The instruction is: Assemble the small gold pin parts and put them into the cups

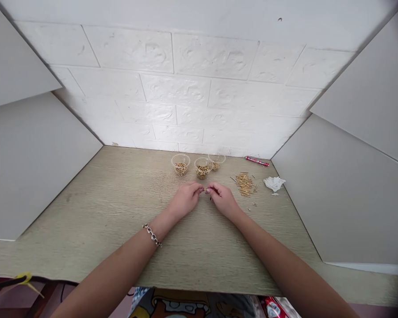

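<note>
My left hand [186, 197] and my right hand [223, 199] meet over the middle of the table, fingertips almost touching. Between them is a tiny gold-coloured pin [204, 189], pinched from both sides; its fine details are too small to make out. A small dark bit shows under my right fingers. Just beyond the hands stand clear plastic cups holding small gold pieces: a left cup [181, 164], a middle cup [203, 168] and a back cup [216, 161]. To the right of my right hand lies a loose pile of gold-coloured pins [244, 183].
A crumpled white piece of plastic or tissue [274, 183] lies at the right, with a red pen-like stick [257, 161] behind it. Grey panels [36, 168] wall both sides, and a white brick-patterned wall [192, 92] closes the back of the wooden table [119, 185].
</note>
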Tool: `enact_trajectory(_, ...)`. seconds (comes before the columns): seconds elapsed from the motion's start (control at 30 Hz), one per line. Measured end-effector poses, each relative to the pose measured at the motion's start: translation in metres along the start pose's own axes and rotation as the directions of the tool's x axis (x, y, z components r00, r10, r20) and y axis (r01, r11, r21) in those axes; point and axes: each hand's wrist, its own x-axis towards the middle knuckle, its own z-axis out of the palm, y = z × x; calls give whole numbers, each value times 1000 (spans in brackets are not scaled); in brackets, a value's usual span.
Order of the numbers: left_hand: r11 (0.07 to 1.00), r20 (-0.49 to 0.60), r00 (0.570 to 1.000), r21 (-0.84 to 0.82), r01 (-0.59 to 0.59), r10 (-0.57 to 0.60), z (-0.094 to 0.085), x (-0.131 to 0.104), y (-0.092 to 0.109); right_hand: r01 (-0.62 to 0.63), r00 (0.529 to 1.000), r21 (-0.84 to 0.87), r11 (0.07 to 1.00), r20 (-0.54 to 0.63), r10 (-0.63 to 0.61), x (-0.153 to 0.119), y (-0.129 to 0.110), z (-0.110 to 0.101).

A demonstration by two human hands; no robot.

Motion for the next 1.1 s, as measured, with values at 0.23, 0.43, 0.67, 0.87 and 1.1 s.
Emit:
enact_trajectory(0.23,984,-11,988,-89,153,-155,2,2,8,-2,996,2,1000,-93,3,-3,-5,6)
enact_trajectory(0.43,946,28,965,-194,261,-261,5,3,9,21,991,-64,998,-132,-30,-3,-5,8)
enact_trajectory(0.67,927,37,951,-214,308,-307,5,4,9,44,988,-107,993,-146,-59,-2,-6,12)
enact_trajectory(0.87,944,43,956,-150,292,-289,4,3,9,101,977,-241,965,-160,-142,-2,-6,12)
enact_trajectory(1.1,968,4,973,-96,231,-232,5,2,5,77,979,-207,975,-170,-113,-2,-5,13)
